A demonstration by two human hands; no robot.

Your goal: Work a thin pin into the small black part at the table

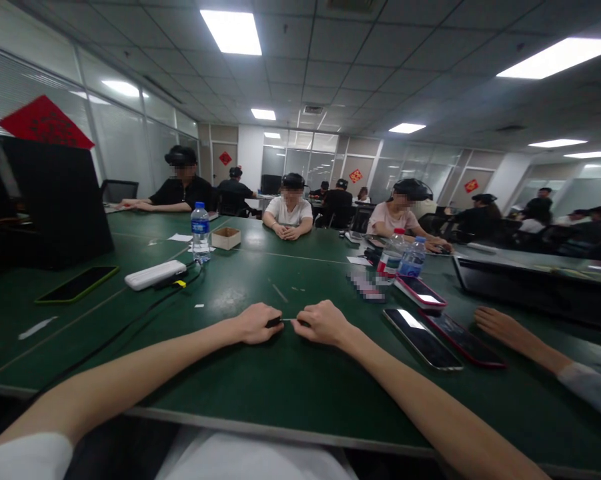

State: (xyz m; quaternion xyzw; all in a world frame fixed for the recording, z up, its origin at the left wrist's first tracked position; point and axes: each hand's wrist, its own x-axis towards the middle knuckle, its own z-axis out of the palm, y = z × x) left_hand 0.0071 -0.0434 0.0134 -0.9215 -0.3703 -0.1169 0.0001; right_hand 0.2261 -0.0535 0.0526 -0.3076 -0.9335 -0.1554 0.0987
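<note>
Both my hands are just above or on the green table (pixel 230 380), close together near its middle. My left hand (pixel 257 323) is closed around a small black object (pixel 274 322), whose kind I cannot make out. A thin pale piece (pixel 287 321) spans the narrow gap between the hands. The curled fingers of my right hand (pixel 323 323) pinch the other end of that piece. Something dark shows under the right fingers, too small to name.
Phones (pixel 423 339) lie right of my right hand, with another person's hand (pixel 500 328) beyond them. Bottles (pixel 200 233), a white power bank (pixel 155 274), a cable, a small box (pixel 226 237) and a green-edged phone (pixel 77 284) stand or lie farther off. People sit across the table.
</note>
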